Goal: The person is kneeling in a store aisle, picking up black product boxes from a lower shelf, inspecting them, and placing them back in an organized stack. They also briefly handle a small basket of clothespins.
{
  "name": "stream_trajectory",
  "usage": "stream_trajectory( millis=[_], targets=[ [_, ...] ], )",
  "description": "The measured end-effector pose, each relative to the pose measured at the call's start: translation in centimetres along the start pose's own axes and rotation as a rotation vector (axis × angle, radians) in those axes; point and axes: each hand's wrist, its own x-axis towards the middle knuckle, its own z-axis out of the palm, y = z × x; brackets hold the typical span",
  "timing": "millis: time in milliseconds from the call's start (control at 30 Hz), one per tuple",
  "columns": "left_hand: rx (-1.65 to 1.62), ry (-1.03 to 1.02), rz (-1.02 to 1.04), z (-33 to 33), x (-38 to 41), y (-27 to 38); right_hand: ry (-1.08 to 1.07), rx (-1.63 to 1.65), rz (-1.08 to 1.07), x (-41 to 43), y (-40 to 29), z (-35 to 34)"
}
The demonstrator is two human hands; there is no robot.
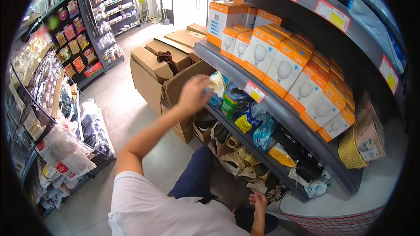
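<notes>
My left hand point(196, 94), blurred, is at the left end of the lower shelf point(226, 118), beside a white, yellow and blue plastic package point(217, 83). Whether its fingers touch or hold the package cannot be made out. Just right of it stands a green package point(229, 105) among dark plastic bags. Low down by my knee, my right hand point(258, 201) is loosely curled with no object visible in it. Near that hand are brown paper wrappings point(257, 183) and a dark floral bundle point(277, 192) at floor level.
Orange and white light bulb boxes point(284, 68) fill the shelf above, whose front edge point(229, 65) juts out over the lower goods. Large cardboard boxes point(147, 82) stand left of the shelving. Yellow and pink baskets point(353, 149) and a red wire basket point(338, 221) are at right.
</notes>
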Motion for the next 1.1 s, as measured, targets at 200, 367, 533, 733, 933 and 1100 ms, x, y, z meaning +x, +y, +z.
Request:
stream_trajectory(
  millis=[200,367,533,733,933,1100],
  targets=[
    [0.784,-0.093,-0.595,-4.0,3.9,-21.1,0.06,-0.136,0.234,-1.2,4.0,0.6],
    [0.79,-0.356,-0.928,-4.4,4.3,-25.7,0.005,-0.218,0.242,-1.8,2.7,2.5],
    [0.275,0.325,-0.764,-5.7,4.9,-26.7,-0.075,-0.293,0.164,-1.5,0.9,3.9],
    [-0.679,0.722,-0.416,-9.3,9.3,-15.4,-0.261,-0.379,-0.28,1.1,-2.2,5.0],
    [-1.134,0.305,-0.433,-11.9,8.0,4.2,-0.301,-0.32,-0.713,-5.0,-16.2,12.5],
    [-1.607,-0.308,-0.467,-8.6,2.6,15.1,-0.339,-0.29,-1.052,-12.4,-23.3,14.1]
  ],
)
